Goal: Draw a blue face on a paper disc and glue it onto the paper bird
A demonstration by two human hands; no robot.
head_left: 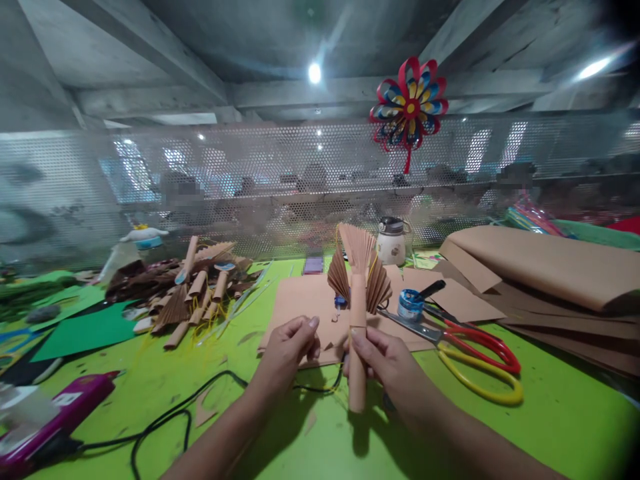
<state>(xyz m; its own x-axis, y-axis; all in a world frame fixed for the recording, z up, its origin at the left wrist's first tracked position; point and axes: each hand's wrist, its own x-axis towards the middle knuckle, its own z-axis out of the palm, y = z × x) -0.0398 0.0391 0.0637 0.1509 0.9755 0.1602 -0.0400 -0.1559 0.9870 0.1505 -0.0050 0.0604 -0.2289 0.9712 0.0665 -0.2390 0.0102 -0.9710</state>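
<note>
My right hand [387, 360] grips a brown paper craft [358, 300] by its rolled tube, holding it nearly upright. Pleated paper fans spread from the tube's top and both sides, with yellow string along them. To the left of it, my left hand [294, 341] is apart from the craft, its fingers curled and pinched together; whatever they hold, if anything, is hidden. Behind both hands lie brown paper sheets [295, 300] on the green table [280, 440]. Scissors [480, 360] with one red and one yellow handle lie to the right, beside a small blue-stained jar [411, 305].
At left sits a pile of similar paper pieces [200, 287]. A purple glue gun [70, 413] trails a black cable [165, 417] across the table. A big folded brown paper stack [550, 267] fills the right. A lidded bottle [391, 241] stands before the perforated metal screen [270, 160].
</note>
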